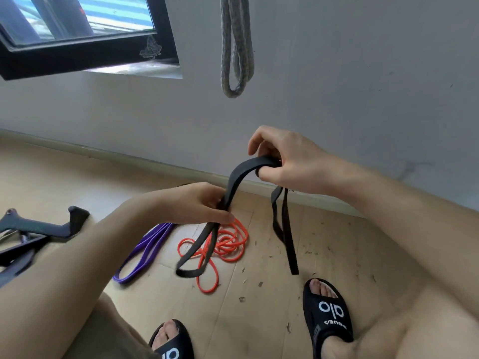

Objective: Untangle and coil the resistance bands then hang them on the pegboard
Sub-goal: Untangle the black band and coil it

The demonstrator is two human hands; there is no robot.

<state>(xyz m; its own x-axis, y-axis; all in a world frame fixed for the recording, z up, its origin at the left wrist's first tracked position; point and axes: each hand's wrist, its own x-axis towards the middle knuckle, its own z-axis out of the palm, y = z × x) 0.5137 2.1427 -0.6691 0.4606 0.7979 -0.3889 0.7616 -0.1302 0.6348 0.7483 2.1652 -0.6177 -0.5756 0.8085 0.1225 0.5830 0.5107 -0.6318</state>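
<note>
A flat black resistance band (234, 180) runs between both my hands above the floor. My right hand (285, 158) grips its upper bend, and two strands hang down from it on the right. My left hand (199, 203) pinches the band lower down, where a loop drops below the fingers. An orange band (228, 244) lies tangled on the wooden floor under the black loop. A purple band (145, 251) lies beside it to the left. A grey band (237, 47) hangs on the wall above.
The grey wall has a dark-framed window (85, 40) at upper left. Black equipment with handles (39, 229) lies on the floor at left. My feet in black slides (328, 314) stand near the bottom edge. Small debris flecks dot the floor.
</note>
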